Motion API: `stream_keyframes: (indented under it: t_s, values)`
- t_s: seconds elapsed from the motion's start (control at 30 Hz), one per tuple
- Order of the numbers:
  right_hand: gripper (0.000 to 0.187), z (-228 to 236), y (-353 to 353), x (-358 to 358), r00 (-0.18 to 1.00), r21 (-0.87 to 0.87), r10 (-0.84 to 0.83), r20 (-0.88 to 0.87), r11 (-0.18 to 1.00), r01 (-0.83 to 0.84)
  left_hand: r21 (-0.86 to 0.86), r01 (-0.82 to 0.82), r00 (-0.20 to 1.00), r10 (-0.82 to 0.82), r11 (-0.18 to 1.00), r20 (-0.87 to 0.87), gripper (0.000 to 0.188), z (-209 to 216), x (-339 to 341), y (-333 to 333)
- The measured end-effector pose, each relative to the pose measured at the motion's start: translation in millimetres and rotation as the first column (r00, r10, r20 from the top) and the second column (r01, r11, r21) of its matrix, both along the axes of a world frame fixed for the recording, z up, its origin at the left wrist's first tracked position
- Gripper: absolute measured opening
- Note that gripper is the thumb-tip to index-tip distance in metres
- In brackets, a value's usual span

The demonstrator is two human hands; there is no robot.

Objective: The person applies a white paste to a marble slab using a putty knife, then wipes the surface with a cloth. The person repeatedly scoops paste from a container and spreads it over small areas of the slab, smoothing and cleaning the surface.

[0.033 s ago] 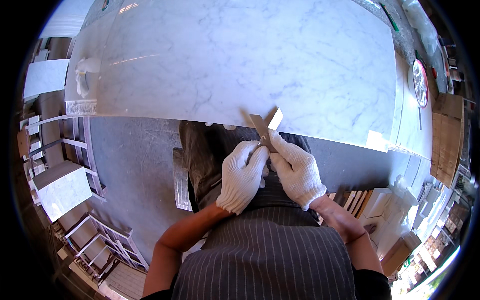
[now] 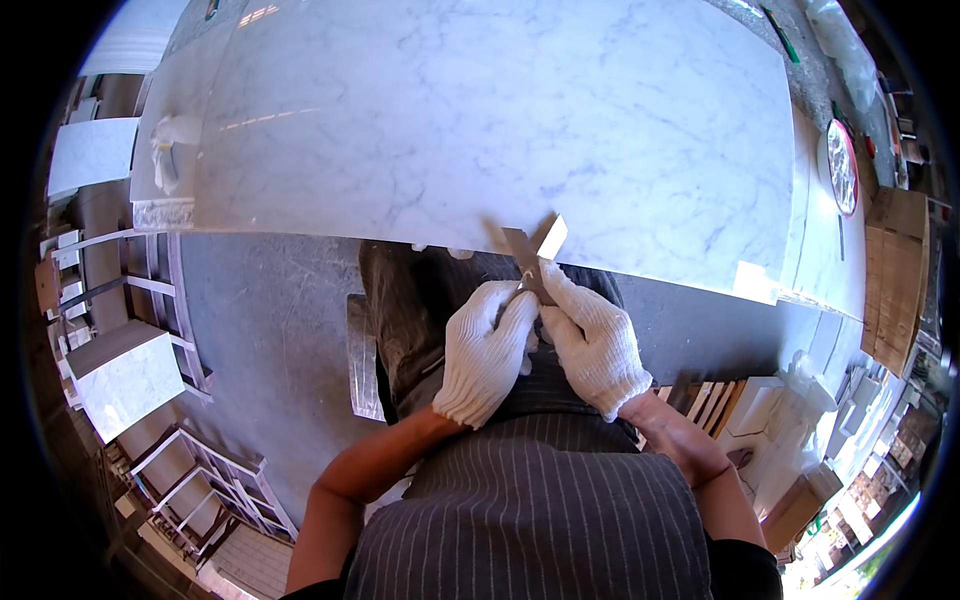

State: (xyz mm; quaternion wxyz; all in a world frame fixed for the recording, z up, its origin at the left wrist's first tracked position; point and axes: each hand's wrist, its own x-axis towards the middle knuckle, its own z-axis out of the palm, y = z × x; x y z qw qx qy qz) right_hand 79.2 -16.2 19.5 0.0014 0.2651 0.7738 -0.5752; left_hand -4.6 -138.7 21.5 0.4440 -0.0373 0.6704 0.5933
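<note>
Both my hands wear white knitted gloves and are close together in front of my body, at the near edge of a white marble slab [image 2: 480, 130]. Two flat metal blades cross in an X between them, with their far ends over the slab's edge. The grey blade [image 2: 517, 247] slants up to the left from my right hand [image 2: 597, 345]. A brighter blade [image 2: 550, 238] slants up to the right, its lower end toward my left hand [image 2: 490, 350]. Fingers hide the lower ends, so any handles cannot be made out.
A crumpled white glove-like item [image 2: 168, 155] lies at the slab's left end. A round red-rimmed object [image 2: 841, 168] and a cardboard box [image 2: 895, 270] are at the right. Metal frames [image 2: 215, 480] and a marble block [image 2: 128, 380] stand lower left.
</note>
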Motion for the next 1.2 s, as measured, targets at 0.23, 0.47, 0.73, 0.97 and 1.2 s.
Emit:
stream_keyframes:
  t_s: [0.23, 0.47, 0.73, 0.97, 1.2]
  values:
    - [0.041, -5, 1, -9, 0.995, -0.003, -0.038, -0.091, 0.999, 0.038, -0.045, -0.003, 0.999, 0.001, 0.999, -0.032, 0.021, 7, -4, 6]
    - [0.041, -2, -6, -9, 0.999, -0.080, -0.037, -0.029, 0.996, 0.035, -0.075, 0.018, 1.000, -0.016, 0.997, 0.022, 0.021, 8, -5, 2]
    - [0.037, -14, 4, -18, 0.961, 0.224, -0.011, -0.276, 0.972, 0.076, -0.040, -0.054, 0.998, 0.055, 0.998, 0.014, 0.019, 12, -4, 6]
    - [0.035, 3, 13, -12, 0.969, 0.326, 0.188, -0.158, 0.936, -0.129, -0.023, -0.030, 0.999, 0.031, 0.999, 0.033, 0.022, 9, -6, 2]
    - [0.035, 5, 26, -16, 0.979, 0.313, 0.203, -0.036, 0.932, -0.181, -0.054, -0.019, 1.000, 0.019, 0.998, 0.001, 0.022, 9, -5, 1]
